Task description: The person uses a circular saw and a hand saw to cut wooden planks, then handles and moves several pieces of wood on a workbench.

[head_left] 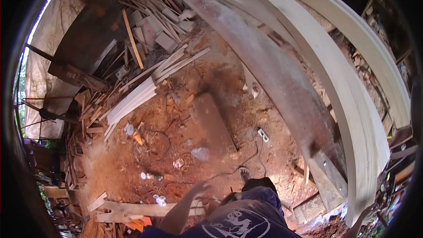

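Left hand hangs open w/ fingers spread, holding nothing, over the red dirt floor. Right hand isn't in view. Long pale planks lie on the bench; scrap wood pile not picked up yet.

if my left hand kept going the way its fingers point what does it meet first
Probably bare sawdust-covered ground: the left hand is empty, fingers aimed up-right. The clear plastic bottle lies nearest that line; depth is unclear.

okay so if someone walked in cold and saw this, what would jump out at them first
Probably the long pale planks sweeping down the right side, beside a grey weathered board. Next, the red sawdust-strewn dirt floor in the middle and the offcut pile at upper left. At the bottom, the left hand hangs empty.
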A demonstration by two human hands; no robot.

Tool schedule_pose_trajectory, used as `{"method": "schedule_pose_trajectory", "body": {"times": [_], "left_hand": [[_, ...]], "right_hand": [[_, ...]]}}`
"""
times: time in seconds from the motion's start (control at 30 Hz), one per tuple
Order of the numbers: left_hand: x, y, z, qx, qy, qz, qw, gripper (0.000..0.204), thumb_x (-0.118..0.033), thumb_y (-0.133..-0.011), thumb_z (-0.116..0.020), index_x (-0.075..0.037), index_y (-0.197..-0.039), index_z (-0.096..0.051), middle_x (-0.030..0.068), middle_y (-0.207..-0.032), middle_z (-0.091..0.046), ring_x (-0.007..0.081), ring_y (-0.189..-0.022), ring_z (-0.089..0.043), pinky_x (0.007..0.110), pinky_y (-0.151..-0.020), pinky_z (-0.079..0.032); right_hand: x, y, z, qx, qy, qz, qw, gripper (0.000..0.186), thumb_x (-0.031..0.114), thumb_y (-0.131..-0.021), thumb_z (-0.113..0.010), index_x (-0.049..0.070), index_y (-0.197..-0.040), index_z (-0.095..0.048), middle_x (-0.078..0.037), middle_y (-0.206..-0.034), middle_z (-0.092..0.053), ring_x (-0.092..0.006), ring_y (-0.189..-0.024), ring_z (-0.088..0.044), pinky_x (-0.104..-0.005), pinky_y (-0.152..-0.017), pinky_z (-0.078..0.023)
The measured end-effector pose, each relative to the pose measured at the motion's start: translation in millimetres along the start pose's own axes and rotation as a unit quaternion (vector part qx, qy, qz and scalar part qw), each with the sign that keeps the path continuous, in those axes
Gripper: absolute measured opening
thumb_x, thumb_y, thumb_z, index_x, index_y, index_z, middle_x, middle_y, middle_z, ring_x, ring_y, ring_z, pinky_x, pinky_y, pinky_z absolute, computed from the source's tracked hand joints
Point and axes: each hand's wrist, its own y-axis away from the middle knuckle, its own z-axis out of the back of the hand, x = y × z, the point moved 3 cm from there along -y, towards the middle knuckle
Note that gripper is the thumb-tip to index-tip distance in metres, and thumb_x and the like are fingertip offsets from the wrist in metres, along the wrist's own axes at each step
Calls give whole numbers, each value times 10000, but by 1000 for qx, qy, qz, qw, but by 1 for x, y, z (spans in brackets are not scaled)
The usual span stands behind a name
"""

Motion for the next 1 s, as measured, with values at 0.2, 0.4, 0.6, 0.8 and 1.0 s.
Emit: {"method": "schedule_pose_trajectory", "body": {"times": [0.2, 0.4, 0.6, 0.8, 1.0], "left_hand": [[162, 41, 108, -108, 452, 391, 795, 305, -350, -1034, -490, -204, -1258, -636, 76, -943, -660, 276, -753, -630, 407, -642, -522], [143, -52, 172, 71, 353, 410, 838, 293, -300, -977, -566, -180, -1239, -623, 55, -1149, -681, 298, -1050, -667, 445, -806, -542], [93, -213, 359, 10, 248, 182, 952, 317, -298, -993, -569, -108, -1235, -641, 69, -1110, -713, 259, -1008, -698, 401, -766, -560], [39, -297, 583, -106, 462, 81, 877, 321, -259, -1008, -582, -41, -1237, -635, 86, -1058, -731, 214, -954, -716, 353, -724, -566], [-20, -385, 683, -107, 605, 46, 787, 218, -187, -1016, -579, -34, -1170, -601, 147, -988, -707, 293, -903, -710, 427, -738, -584]], "right_hand": [[228, -130, 46, -161, -122, -56, 978, 488, 329, -1025, -622, -26, -1355, -572, -232, -1343, -611, -391, -1254, -567, -463, -1072, -451], [651, -149, 191, -30, -496, 96, 863, 409, 40, -896, -710, 26, -1284, -582, -198, -1312, -587, -387, -1275, -541, -442, -1115, -393], [878, -104, 300, 198, -547, 302, 755, 200, 115, -867, -717, 24, -1043, -694, -214, -1063, -689, -409, -1083, -639, -460, -963, -511], [921, -99, 307, 250, -563, 176, 768, 190, 163, -885, -694, -4, -961, -745, -221, -947, -735, -377, -906, -721, -428, -833, -564], [961, -104, 289, 306, -584, 5, 752, 251, 200, -926, -672, -29, -997, -749, -192, -874, -752, -260, -837, -738, -365, -767, -568]]}}
